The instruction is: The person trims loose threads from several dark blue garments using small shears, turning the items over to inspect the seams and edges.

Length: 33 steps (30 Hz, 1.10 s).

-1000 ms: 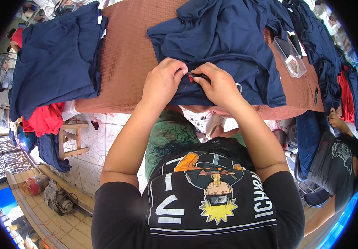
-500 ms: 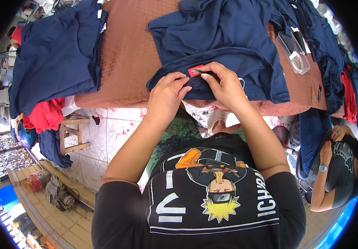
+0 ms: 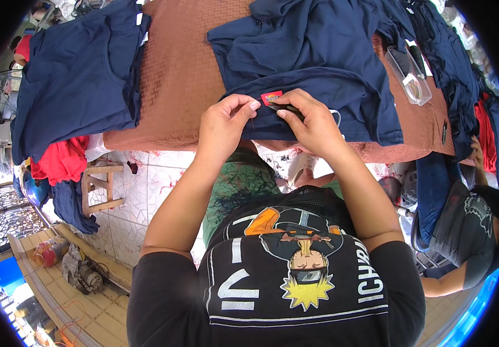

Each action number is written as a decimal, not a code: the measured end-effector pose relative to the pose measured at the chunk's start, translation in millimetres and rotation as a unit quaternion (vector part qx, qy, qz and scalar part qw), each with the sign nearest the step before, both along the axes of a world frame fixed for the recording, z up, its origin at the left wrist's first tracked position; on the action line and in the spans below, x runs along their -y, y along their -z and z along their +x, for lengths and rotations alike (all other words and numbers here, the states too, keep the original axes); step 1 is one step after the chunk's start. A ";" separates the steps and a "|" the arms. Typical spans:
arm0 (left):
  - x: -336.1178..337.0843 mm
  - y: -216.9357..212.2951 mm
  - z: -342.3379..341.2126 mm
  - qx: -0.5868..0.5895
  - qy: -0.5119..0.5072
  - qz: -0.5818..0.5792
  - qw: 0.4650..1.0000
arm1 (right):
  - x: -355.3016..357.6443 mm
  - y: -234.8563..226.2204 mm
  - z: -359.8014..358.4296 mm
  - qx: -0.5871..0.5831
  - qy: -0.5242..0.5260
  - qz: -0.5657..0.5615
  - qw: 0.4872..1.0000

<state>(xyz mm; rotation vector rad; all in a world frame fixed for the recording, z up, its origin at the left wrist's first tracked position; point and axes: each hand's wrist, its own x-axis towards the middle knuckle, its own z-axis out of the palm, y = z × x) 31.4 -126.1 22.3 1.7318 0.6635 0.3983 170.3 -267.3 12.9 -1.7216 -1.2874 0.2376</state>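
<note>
A navy blue garment [image 3: 319, 63] lies spread on a brown-covered table [image 3: 186, 75]. At its near hem sits a small red label [image 3: 271, 97]. My left hand [image 3: 224, 124] pinches the hem just left of the label, thumb and fingers together on the cloth. My right hand [image 3: 313, 121] grips the hem on the label's right and holds a small dark tool against the fabric; I cannot tell what kind. Both hands are close together at the table's front edge.
A stack of navy garments [image 3: 76, 75] lies at the table's left end, with red cloth [image 3: 58, 159] hanging below. A clear plastic box [image 3: 408, 75] sits at right. A wooden stool [image 3: 102, 188] stands on the tiled floor. Another person [image 3: 469, 225] sits at right.
The red label has come into plain view at the hem. My hands have shifted slightly along the hem and stay pinched on it; the person at right moved an arm.
</note>
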 end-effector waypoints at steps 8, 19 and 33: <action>-7.6 -10.1 -17.3 0.051 0.043 0.041 0.997 | -9.4 -12.4 -7.4 0.072 0.016 -0.048 0.996; -46.1 -109.5 -107.1 -0.265 -0.012 0.341 0.902 | 52.4 -105.9 -10.9 -0.259 -0.668 -0.046 0.696; -119.3 -54.9 -7.7 0.300 -0.331 0.150 0.882 | 164.9 -233.0 19.2 -0.067 -0.513 -0.176 0.837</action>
